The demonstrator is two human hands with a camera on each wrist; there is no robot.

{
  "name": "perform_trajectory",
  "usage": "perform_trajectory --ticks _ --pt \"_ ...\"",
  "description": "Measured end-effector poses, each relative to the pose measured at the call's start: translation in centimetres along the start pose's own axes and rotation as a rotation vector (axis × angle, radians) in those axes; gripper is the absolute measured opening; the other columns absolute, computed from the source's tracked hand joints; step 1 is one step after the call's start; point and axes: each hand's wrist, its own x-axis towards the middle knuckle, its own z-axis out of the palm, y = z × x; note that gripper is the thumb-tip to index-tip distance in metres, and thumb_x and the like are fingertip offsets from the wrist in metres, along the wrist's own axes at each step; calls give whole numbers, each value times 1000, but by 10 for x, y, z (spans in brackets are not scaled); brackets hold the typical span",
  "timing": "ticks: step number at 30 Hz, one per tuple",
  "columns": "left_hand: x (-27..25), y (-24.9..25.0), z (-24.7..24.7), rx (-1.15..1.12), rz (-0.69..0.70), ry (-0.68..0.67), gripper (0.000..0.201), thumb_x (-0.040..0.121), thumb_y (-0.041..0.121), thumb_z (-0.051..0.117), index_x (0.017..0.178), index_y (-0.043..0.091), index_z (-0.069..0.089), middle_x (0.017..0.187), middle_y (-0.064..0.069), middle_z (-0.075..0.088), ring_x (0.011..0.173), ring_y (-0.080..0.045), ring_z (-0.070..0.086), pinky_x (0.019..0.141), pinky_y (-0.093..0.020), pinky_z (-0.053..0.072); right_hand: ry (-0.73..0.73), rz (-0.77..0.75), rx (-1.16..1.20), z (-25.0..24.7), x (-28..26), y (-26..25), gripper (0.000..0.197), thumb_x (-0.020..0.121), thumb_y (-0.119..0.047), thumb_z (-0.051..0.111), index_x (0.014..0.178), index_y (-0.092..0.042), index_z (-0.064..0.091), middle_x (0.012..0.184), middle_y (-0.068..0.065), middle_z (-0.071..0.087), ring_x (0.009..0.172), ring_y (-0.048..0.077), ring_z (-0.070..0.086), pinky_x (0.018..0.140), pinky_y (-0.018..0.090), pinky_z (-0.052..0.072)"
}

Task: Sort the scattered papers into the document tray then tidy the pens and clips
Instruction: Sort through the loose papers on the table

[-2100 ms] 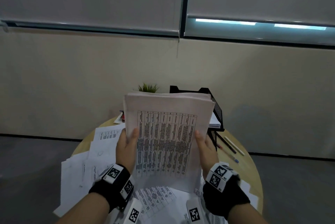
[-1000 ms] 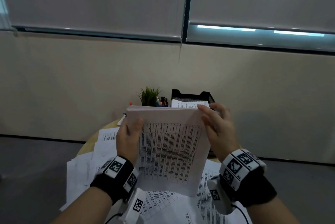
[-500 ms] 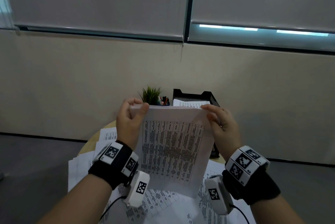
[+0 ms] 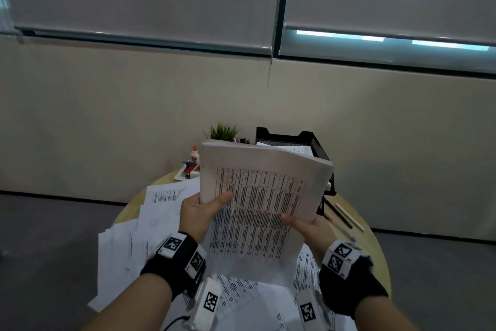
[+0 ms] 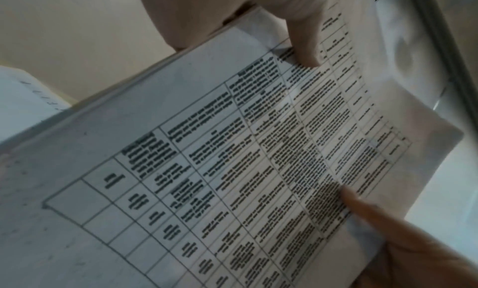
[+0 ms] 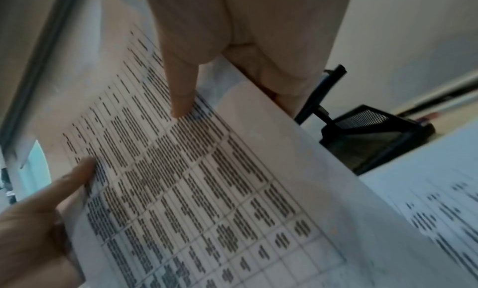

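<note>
We hold the stack point(image 4: 257, 196) of printed sheets upright above the counter point(image 4: 375, 255), one hand at each side edge, so that its edges can be squared before filing. The left hand point(image 4: 197, 214) grips the left edge, thumb pressed on the front sheet and fingers point(image 5: 196, 16) wrapped behind; the right hand point(image 4: 312, 227) grips the right edge lower down in the same way, thumb on the printed table. This two-sided grip keeps the loose sheets from fanning, though the top of the stack bows toward the right. The tray point(image 4: 308, 143), a black mesh rack, stands at the far side of the counter directly behind the stack and already holds some sheets; we judge the stack is raised in line with it so it can be carried forward and slid in. More papers point(image 4: 150, 223) lie scattered on the near and left parts of the counter, so sorting is only partly done. The pens point(image 4: 346, 215) lie loose to the right of the tray, untouched, and a glue bottle point(image 4: 194, 155) and a plant point(image 4: 224, 130) stand to its left.
</note>
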Motion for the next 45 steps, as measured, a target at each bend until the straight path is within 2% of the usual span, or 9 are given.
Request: perform_trajectory --ticks 3,9,16,20,25,29,36,41,45 --pt "-1 5 3 -37 -10 32 18 74 13 75 91 7 71 78 0 75 78 -15 71 72 -29 58 59 -43 63 4 0 2 19 75 -8 76 92 -17 73 94 2 75 93 19 68 89 39 52" --pt "-5 2 0 -64 14 -24 15 76 5 72 86 16 69 74 9 74 73 -3 70 62 -14 54 56 -68 163 2 -4 2 18 76 -5 73 94 0 71 90 2 76 89 20 70 81 35 53" --pt "-17 -63 -13 247 -240 -102 35 69 19 82 87 -6 65 83 -21 68 81 -32 66 77 -44 55 81 143 82 14 -8 56 14 78 -6 72 90 -13 71 85 5 75 86 25 68 75 36 54" --pt "-9 -56 -9 299 -215 -140 23 71 15 80 83 -1 68 85 -17 71 81 -30 68 74 -38 58 151 121 74 14 -2 48 9 82 -5 68 88 -12 69 83 4 72 80 21 67 62 28 51" --pt "-15 -52 -8 323 -243 -213 17 73 12 78 86 8 68 85 -10 73 82 -25 69 73 -34 56 157 98 -47 2 -4 48 26 82 1 66 107 -7 62 98 10 70 88 25 65 72 30 52" --pt "-30 -69 -9 371 -350 -250 21 72 14 78 85 4 65 83 -12 71 81 -28 69 79 -40 57 155 165 -126 -7 -16 62 32 82 6 64 111 -5 57 89 7 65 84 26 61 72 32 50" --pt "-55 -97 1 450 -457 -312 26 75 13 77 97 7 64 92 -7 70 88 -24 67 86 -40 55 159 337 -323 -25 -34 82 19 80 10 63 75 -4 52 64 8 53 56 18 50 42 20 41" --pt "-64 -106 9 460 -484 -369 32 79 6 72 107 8 57 102 -9 65 99 -26 62 91 -41 52 226 496 -364 -43 -34 97 19 74 13 67 83 4 53 65 8 52 64 22 51 63 30 45" --pt "-65 -110 8 483 -499 -510 34 84 7 66 115 13 54 114 -5 63 105 -21 59 90 -31 49 208 563 -336 -60 -32 97 19 76 5 71 90 6 58 69 9 56 63 22 51 47 22 42"
